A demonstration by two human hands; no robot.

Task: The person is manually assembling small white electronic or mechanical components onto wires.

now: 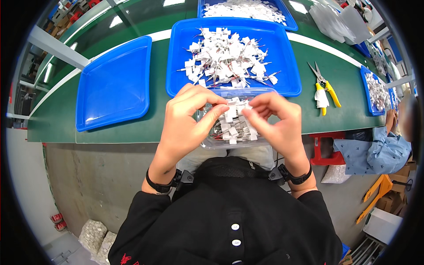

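- Empty blue tray (pixel 114 84): lies at the left on the green table (pixel 57 119), its near edge close to the table's near edge; bare green surface lies to its left.
- Left hand (pixel 185 119): held over the left rim of the clear plastic tub (pixel 234 143); fingers curled, thumb and forefinger drawn together near a small white tag (pixel 230 111). Whether they pinch it cannot be told.
- Clear plastic tub: sits at the table's near edge and overhangs it toward the person; it holds a heap of white-tagged wire pieces (pixel 236 128).
- Middle blue tray (pixel 176 57): just beyond the tub, touching or nearly touching its far rim; a loose pile of tagged pieces (pixel 229 59) fills its centre, with bare blue margins on all sides.
- Right hand (pixel 276 121): over the tub's right side, thumb and forefinger tips closed near the white tags between the two hands; what they clamp is too small to tell.
- Yellow-handled snips (pixel 324 86): lie on open green table right of the middle tray, well apart from both hands.
- Another person's sleeve (pixel 375 152): at the far right, below the table edge.
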